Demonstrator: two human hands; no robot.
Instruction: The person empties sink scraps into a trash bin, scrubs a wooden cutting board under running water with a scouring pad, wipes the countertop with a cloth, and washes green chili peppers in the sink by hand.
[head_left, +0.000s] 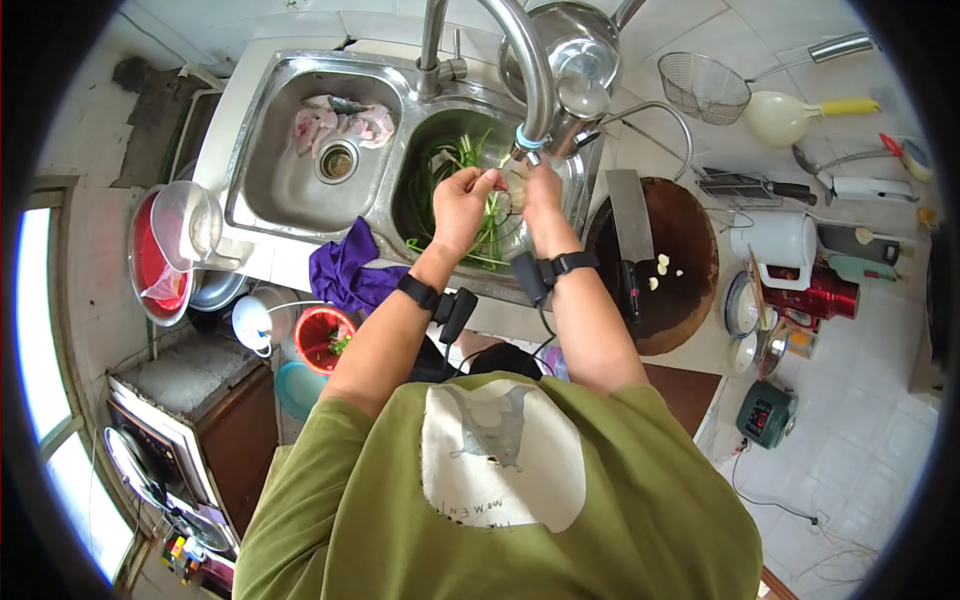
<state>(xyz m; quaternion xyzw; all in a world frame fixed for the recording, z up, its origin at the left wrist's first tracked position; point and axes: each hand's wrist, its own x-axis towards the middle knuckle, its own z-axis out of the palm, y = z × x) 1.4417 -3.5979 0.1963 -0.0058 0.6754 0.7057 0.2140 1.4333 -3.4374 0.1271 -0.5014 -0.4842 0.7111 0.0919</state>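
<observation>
My left hand is over the right sink basin, its thumb and fingers pinched together. Whatever sits in that pinch is too small to make out. Close beside it, under the tap, my right hand is curled with its fingers partly hidden. Something pale and whitish shows between the two hands; its kind is unclear. Long green leafy stalks lie in the basin below and around my hands.
Pale pinkish raw pieces lie in the left basin near its drain. A purple cloth drapes over the front edge. On the right, a cleaver and garlic cloves rest on a round chopping board. A red bucket stands lower left.
</observation>
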